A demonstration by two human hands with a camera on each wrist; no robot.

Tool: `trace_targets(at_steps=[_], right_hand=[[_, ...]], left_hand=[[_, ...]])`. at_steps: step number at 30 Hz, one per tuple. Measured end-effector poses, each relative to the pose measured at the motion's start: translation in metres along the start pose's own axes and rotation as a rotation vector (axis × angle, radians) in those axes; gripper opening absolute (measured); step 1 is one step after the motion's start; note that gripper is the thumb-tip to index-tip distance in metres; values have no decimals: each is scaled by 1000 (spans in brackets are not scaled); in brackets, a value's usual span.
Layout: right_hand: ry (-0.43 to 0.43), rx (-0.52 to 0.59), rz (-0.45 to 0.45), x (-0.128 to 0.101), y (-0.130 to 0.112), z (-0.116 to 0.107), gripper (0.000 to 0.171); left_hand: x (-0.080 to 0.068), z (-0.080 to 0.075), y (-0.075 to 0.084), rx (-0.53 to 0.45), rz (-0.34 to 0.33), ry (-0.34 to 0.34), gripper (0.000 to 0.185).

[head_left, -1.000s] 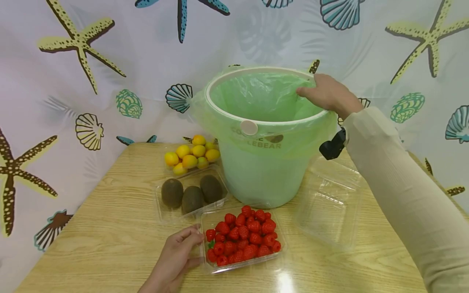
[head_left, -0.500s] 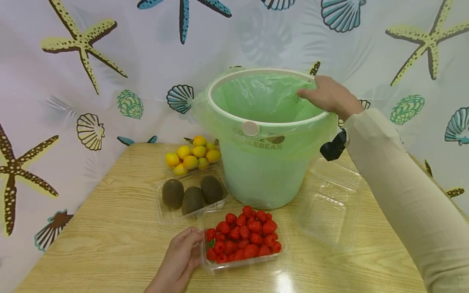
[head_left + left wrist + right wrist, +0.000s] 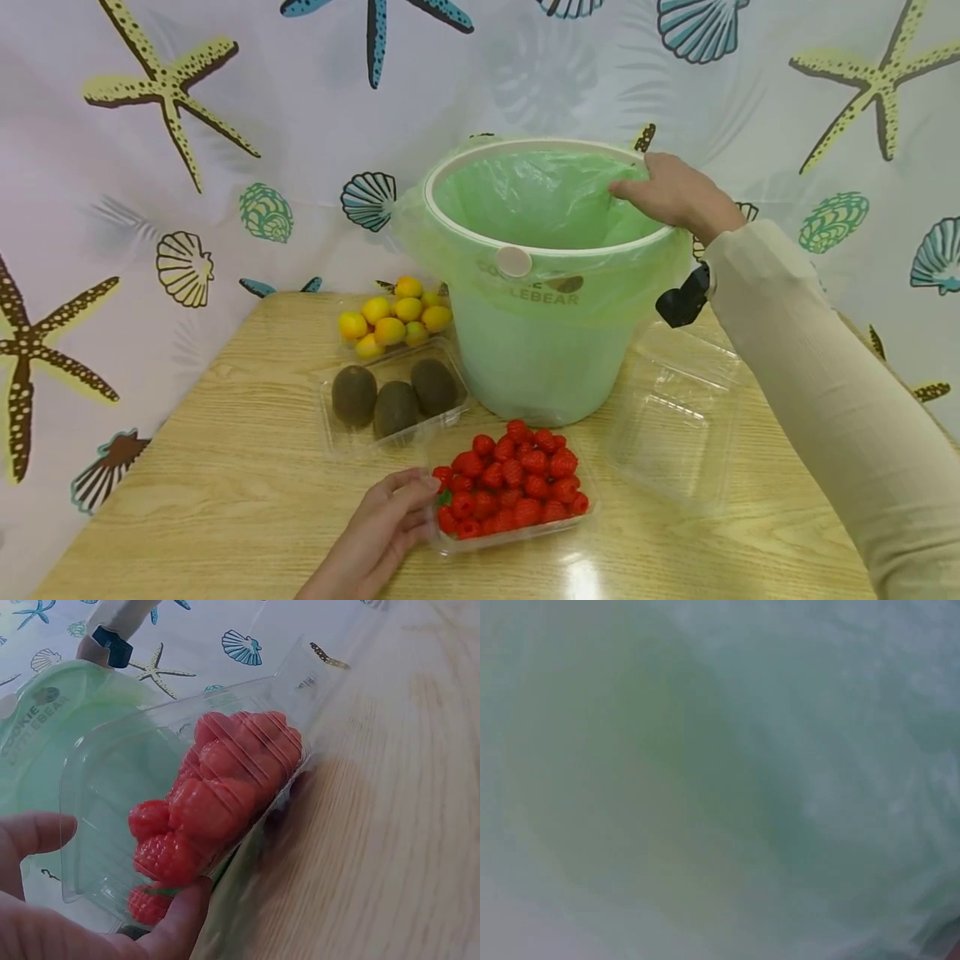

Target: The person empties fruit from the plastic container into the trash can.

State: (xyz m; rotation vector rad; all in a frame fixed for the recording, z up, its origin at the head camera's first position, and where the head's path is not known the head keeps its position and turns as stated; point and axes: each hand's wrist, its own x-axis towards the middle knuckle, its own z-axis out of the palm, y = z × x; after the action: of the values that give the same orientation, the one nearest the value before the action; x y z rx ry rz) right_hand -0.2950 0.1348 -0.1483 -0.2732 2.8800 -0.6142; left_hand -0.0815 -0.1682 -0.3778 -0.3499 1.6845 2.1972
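My left hand grips the near-left end of a see-through plastic punnet holding red raspberries. In the left wrist view, one finger lies outside the punnet's end wall and another fingertip is beside the lowest berries. Behind the punnet stands a pale green bucket with a white rim and a light green bag liner folded over it. Fingers out of sight beyond the rim, my right hand holds the bucket's right side, thumb inside. Only blurred green liner fills the right wrist view.
Three brown kiwis lie in a transparent tray left of the bucket. Small yellow-orange fruits fill a box behind them. A transparent hinged box lies under my right forearm. A patterned curtain hangs behind the wooden table.
My left hand has shifted a little to the right, and the punnet of raspberries has moved right with it. The right hand stays on the bucket rim.
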Motion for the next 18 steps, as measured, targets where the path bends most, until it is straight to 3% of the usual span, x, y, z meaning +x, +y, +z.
trace_targets(at_steps=[3, 5, 11, 18], right_hand=[[4, 1, 0, 0, 0, 0, 81], [7, 4, 4, 0, 0, 1, 81], [7, 6, 13, 0, 1, 1, 82], [2, 12, 10, 0, 1, 0, 81]], left_hand=[[-1, -2, 0, -8, -19, -123, 31], [-1, -3, -1, -21, -29, -161, 20], [2, -2, -5, -43, -47, -130, 10], [2, -4, -5, -74, -46, -142, 14]])
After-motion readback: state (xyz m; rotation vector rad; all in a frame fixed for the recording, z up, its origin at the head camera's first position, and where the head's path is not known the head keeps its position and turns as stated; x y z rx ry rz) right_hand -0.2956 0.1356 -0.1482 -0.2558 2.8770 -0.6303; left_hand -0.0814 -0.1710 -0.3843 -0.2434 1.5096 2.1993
